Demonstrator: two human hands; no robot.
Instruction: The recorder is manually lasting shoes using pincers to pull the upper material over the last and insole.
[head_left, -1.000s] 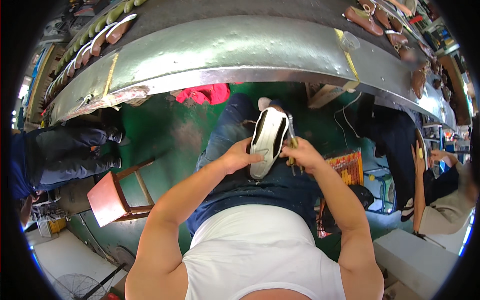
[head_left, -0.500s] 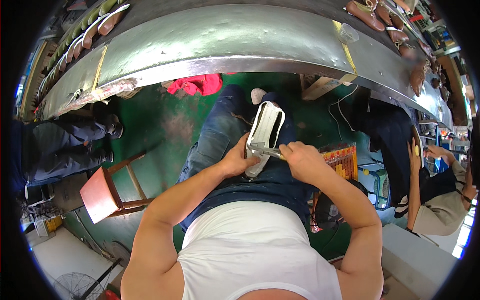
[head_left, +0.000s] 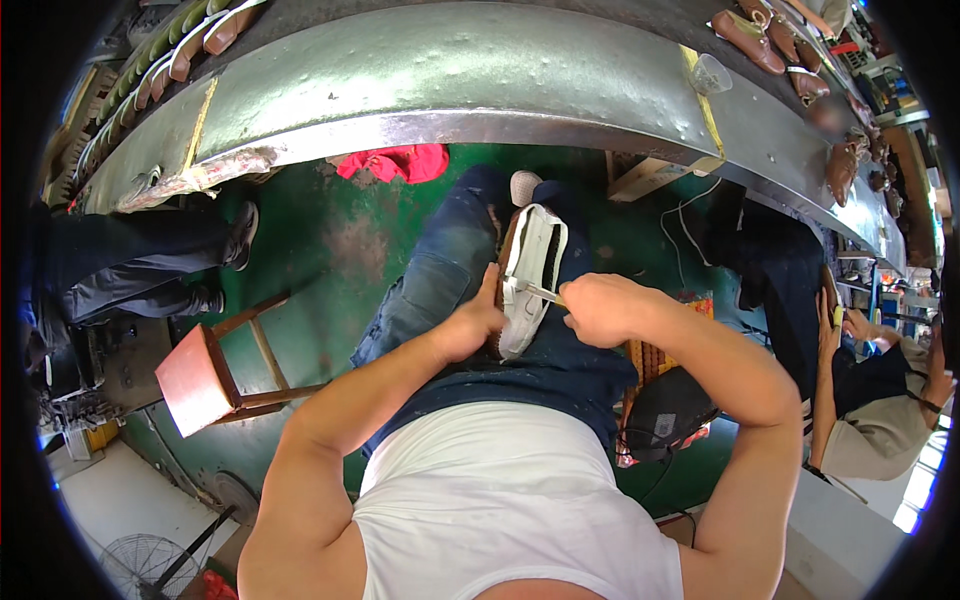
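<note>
A shoe lies sole up on my lap, its underside white and its side brown. My left hand holds its near left edge, the thumb along the side and the other fingers partly hidden. My right hand is closed around the handle of metal pliers. The jaws of the pliers point left and reach over the white underside near my left fingers. Whether they pinch the material is too small to tell.
A metal-topped bench runs across ahead, with brown shoes at its far right and more shoes at far left. A stool stands left. A red cloth lies beneath the bench. A co-worker sits at right; another person's legs show left.
The shoe has tilted, so more of its brown left side shows. My right hand and the pliers have shifted slightly right and up; the left hand has moved slightly left along the edge.
</note>
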